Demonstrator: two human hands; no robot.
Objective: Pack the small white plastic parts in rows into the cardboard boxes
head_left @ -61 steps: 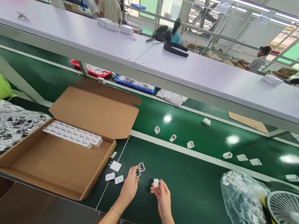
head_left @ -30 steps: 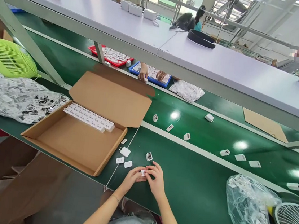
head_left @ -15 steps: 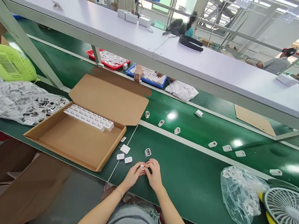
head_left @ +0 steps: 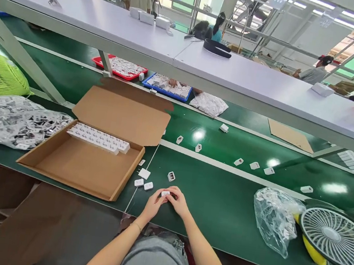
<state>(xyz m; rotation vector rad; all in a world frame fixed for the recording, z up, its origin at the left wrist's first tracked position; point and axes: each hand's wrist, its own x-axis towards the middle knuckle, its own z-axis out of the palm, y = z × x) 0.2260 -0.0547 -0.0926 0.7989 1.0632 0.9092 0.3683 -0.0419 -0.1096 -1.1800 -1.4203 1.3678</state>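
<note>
Between both hands I hold a small white charger housing [head_left: 165, 193] above the green bench. My left hand [head_left: 154, 202] is closed on its left side, and my right hand [head_left: 178, 201] grips it from the right with bent fingers. Just beyond my hands lies a white charger [head_left: 171, 176] with its dark port end showing. To the left rest several loose white chargers, including one with prongs [head_left: 144, 173] and a small one [head_left: 148, 185]. Further left, an open cardboard box [head_left: 76, 167] holds rows of white chargers [head_left: 99, 137] along its back side.
Several chargers [head_left: 238, 161] lie spread along the green belt [head_left: 193, 128]. A plastic bag of parts [head_left: 274, 219] and a fan [head_left: 332, 233] stand right; a big bag of parts [head_left: 20, 122] and a green fan [head_left: 2, 73] are left. Opposite, another person's hand [head_left: 172, 82] is over a blue tray [head_left: 165, 92].
The view has shifted slightly. More of the white piece's face shows between my fingers. Chargers on the belt have moved left relative to the bench. The co-worker's hand has drawn back to the blue tray.
</note>
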